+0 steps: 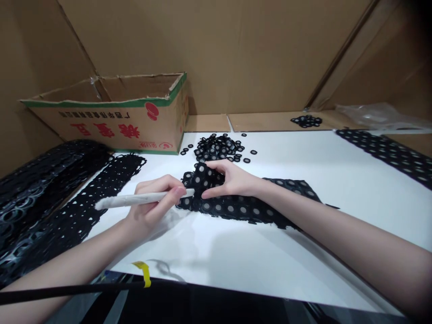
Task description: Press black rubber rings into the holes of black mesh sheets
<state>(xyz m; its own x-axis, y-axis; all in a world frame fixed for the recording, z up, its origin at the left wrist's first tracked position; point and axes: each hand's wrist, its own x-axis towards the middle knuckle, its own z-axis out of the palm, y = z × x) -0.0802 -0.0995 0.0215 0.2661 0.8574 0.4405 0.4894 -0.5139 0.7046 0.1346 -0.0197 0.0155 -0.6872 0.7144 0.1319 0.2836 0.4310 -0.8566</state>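
Observation:
My left hand (153,202) is closed round a slim white stick (131,200), pen-shaped and apparently wrapped in white. Its tip touches or nearly touches the left end of a black rubbery sheet (243,210) dotted with rows of pale round spots. Thumb and fingers of my right hand (232,180) curve round a raised part of that end, gripping it. The rest of the sheet lies flat and runs right, partly under my right forearm. Just behind my right hand is a pile of small black rings (218,147), with a few strays around it.
A cardboard box (135,128) stands at the back left. Black perforated strips (91,198) and a dark stack (40,180) lie left. Another spotted sheet (388,153), a small ring heap (306,120) and clear plastic (381,114) are right. A black cable (74,290) crosses the front.

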